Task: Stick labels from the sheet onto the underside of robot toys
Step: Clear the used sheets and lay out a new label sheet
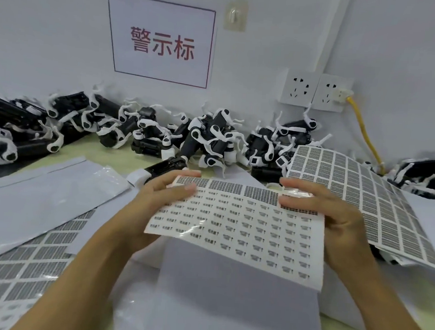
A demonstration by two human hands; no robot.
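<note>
Hands up front, left hand [157, 202] and right hand [336, 219] both pinching the white sheet of small printed labels [237, 228] by its side edges, thumbs on top, black-and-white robot toys [208, 136] piled behind

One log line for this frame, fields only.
stage: label pick pending | left hand: holds label sheet | right hand: holds sheet | robot toys: piled by wall

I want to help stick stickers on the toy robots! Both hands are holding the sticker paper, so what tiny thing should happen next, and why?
Probably peel one sticker free with the right hand. Both it and the left hand grip the white label sheet printed with small dark labels at its far edge, and no label looks lifted yet. The black-and-white plastic robot toys lie piled behind, waiting.
</note>
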